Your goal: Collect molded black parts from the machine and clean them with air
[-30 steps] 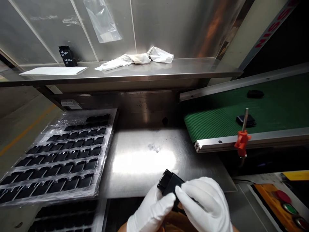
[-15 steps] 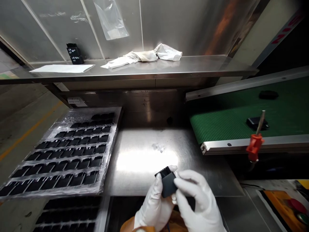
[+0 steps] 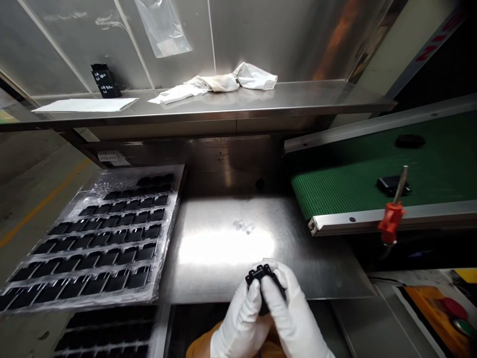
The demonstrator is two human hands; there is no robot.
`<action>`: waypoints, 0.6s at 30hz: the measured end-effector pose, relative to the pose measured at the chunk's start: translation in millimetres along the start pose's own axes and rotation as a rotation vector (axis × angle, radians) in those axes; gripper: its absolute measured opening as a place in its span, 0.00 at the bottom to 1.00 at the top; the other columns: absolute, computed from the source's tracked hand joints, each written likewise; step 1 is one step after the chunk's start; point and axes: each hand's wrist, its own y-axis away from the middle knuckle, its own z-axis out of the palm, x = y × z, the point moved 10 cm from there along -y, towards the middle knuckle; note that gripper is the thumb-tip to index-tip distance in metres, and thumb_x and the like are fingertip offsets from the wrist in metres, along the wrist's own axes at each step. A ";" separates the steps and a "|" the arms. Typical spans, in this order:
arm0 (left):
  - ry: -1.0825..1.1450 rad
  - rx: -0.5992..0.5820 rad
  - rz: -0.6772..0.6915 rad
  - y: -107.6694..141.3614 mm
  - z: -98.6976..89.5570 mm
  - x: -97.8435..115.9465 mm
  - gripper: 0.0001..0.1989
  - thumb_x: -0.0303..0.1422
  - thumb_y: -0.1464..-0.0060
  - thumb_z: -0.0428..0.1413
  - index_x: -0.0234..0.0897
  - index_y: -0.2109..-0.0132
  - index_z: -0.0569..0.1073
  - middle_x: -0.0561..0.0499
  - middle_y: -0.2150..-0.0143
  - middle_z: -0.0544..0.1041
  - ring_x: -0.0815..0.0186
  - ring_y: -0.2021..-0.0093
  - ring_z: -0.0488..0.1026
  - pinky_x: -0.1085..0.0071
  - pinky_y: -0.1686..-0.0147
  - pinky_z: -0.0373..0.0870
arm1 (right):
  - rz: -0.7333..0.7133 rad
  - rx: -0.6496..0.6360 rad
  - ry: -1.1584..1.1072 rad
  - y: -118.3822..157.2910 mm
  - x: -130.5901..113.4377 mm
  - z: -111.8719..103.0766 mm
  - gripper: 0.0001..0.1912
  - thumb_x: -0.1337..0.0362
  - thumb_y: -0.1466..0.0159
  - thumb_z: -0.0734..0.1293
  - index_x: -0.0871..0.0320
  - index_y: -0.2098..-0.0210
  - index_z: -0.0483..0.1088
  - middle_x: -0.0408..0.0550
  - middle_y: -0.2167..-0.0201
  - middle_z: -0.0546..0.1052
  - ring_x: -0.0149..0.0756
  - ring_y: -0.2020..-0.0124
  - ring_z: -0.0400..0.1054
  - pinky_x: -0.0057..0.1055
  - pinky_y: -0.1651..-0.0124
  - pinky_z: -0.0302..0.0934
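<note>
Matt black plastic part (image 3: pixel 260 274), white cloth gloves (image 3: pixel 242 320), glossy brushed steel table (image 3: pixel 223 248)

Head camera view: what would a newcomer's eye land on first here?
The white-gloved left hand and right hand stand out first, gripping a small black plastic part at bottom centre. To the left lies a clear plastic tray of black parts in rows, and to the right sits a green conveyor belt.

Single view, worn on the head: we look forward and steeply down from close above the gloved left hand (image 3: pixel 238 325) and right hand (image 3: pixel 288 318), taking in the steel bench (image 3: pixel 223 278) and, farther off, the steel shelf (image 3: pixel 223 107).
</note>
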 end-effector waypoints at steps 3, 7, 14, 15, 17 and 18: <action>0.082 -0.043 -0.083 -2.2 15.7 -4.5 0.14 0.36 0.51 0.65 0.38 0.56 0.80 0.42 0.48 0.78 0.51 0.36 0.63 0.54 0.32 0.47 | 0.075 -0.060 -0.022 -5.6 7.7 4.2 0.22 0.50 0.42 0.69 0.57 0.55 0.70 0.51 0.61 0.79 0.42 0.58 0.75 0.34 0.54 0.71; 0.228 -0.064 -0.126 -3.1 31.1 -7.7 0.22 0.47 0.43 0.55 0.40 0.47 0.76 0.43 0.44 0.75 0.53 0.37 0.64 0.54 0.32 0.49 | 0.070 -0.067 -0.062 -8.3 5.2 5.3 0.18 0.50 0.36 0.62 0.57 0.55 0.70 0.52 0.57 0.78 0.41 0.54 0.73 0.36 0.48 0.69; 0.472 -0.112 -0.172 -3.6 38.4 -11.4 0.23 0.48 0.42 0.54 0.38 0.48 0.76 0.42 0.46 0.76 0.53 0.38 0.65 0.53 0.33 0.49 | 0.110 -0.181 -0.055 -10.9 12.1 13.5 0.22 0.51 0.36 0.63 0.57 0.48 0.67 0.52 0.55 0.77 0.42 0.50 0.71 0.38 0.44 0.66; 0.487 -0.091 -0.176 -3.6 35.4 -13.2 0.23 0.48 0.42 0.54 0.39 0.47 0.76 0.42 0.46 0.76 0.53 0.38 0.65 0.53 0.33 0.50 | 0.122 -0.209 -0.046 -12.0 13.3 14.9 0.22 0.51 0.36 0.62 0.57 0.48 0.67 0.52 0.54 0.77 0.41 0.49 0.70 0.39 0.43 0.65; 0.478 -0.034 -0.186 -3.2 27.2 -18.6 0.21 0.48 0.43 0.55 0.41 0.48 0.77 0.44 0.47 0.76 0.54 0.38 0.65 0.54 0.33 0.50 | 0.146 -0.253 -0.042 -14.3 14.7 17.7 0.23 0.51 0.38 0.64 0.57 0.48 0.68 0.51 0.54 0.77 0.42 0.49 0.70 0.39 0.43 0.65; 0.459 -0.006 -0.185 -3.1 23.0 -20.9 0.21 0.47 0.42 0.55 0.41 0.49 0.77 0.44 0.47 0.77 0.54 0.38 0.65 0.54 0.33 0.50 | 0.155 -0.256 -0.051 -15.7 14.4 18.4 0.23 0.52 0.39 0.66 0.57 0.49 0.69 0.51 0.55 0.77 0.42 0.50 0.71 0.39 0.45 0.66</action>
